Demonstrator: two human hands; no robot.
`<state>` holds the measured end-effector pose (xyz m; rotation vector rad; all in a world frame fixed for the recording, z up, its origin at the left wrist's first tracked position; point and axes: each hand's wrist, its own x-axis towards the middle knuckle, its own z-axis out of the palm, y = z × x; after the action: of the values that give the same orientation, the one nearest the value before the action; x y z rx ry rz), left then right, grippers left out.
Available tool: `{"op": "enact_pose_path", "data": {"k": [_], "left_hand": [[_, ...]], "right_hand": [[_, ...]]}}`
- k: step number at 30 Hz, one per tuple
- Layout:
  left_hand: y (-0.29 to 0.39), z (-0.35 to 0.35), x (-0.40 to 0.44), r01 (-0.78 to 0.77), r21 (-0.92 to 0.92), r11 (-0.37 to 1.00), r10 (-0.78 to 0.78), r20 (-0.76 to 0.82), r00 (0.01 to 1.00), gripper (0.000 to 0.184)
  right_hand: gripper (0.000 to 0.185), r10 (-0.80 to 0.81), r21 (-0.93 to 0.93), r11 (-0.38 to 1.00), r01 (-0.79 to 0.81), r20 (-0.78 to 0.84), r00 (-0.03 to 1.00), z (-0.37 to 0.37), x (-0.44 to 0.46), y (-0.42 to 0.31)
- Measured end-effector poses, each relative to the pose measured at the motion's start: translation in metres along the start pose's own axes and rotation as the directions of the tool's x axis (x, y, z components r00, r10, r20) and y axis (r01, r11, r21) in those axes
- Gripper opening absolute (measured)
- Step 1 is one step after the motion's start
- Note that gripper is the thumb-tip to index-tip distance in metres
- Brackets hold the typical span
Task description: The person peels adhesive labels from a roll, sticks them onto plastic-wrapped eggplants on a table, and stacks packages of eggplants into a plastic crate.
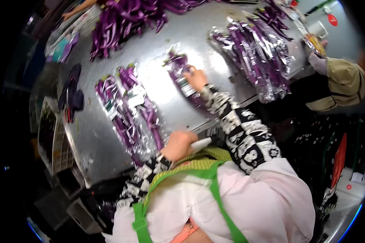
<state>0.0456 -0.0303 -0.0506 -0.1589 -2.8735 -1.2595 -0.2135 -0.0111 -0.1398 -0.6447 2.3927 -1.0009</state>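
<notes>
On the metal table, a clear bag of long purple eggplants (pixel 177 69) lies in front of me, with a pale label on it. My right hand (pixel 196 79) rests on this bag's right side, its fingers curled onto the plastic. Close to my body at the table's front edge, my left hand (pixel 177 146) is closed around a white object (pixel 201 144); its kind is unclear because the fist covers part of it. Left of the middle bag lie two more bags of eggplants (pixel 121 115), their lower ends near my left hand.
Loose eggplants (pixel 127 18) are heaped at the far side, near another person's arm (pixel 79 9). Several bagged eggplants (pixel 255 52) lie together on the right. A dark cloth-like bundle (pixel 72 91) sits at the left edge, above a pale crate (pixel 61 148). A beige bag or cloth (pixel 342 83) is at right.
</notes>
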Motion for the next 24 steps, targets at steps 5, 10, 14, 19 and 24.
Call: {"op": "enact_pose_path", "data": {"k": [5,10,14,19,24], "left_hand": [[0.022,-0.011,0.029,-0.281,-0.320,0.905,0.246,-0.146,0.958,0.018],[0.020,-0.016,0.038,-0.282,-0.485,0.828,0.034,-0.458,0.889,0.009],[0.038,-0.033,0.044,-0.217,-0.459,0.861,-0.127,-0.608,0.784,0.019],[0.021,-0.020,0.046,-0.313,-0.513,0.800,0.060,-0.450,0.891,0.013],[0.030,-0.007,0.053,-0.229,-0.565,0.793,0.033,-0.334,0.942,0.015]], "right_hand": [[0.066,-0.184,0.359,0.928,0.097,0.219,0.958,0.065,-0.025,-0.063],[0.092,-0.118,0.218,0.971,0.100,0.072,0.990,-0.007,-0.040,-0.059],[0.087,-0.120,-0.457,0.849,-0.265,-0.655,0.746,-0.190,-0.064,-0.024],[0.095,0.262,-0.526,0.661,-0.534,-0.505,0.822,-0.286,-0.065,0.043],[0.088,0.311,-0.563,0.696,-0.446,-0.323,0.894,-0.295,-0.049,0.033]]}}
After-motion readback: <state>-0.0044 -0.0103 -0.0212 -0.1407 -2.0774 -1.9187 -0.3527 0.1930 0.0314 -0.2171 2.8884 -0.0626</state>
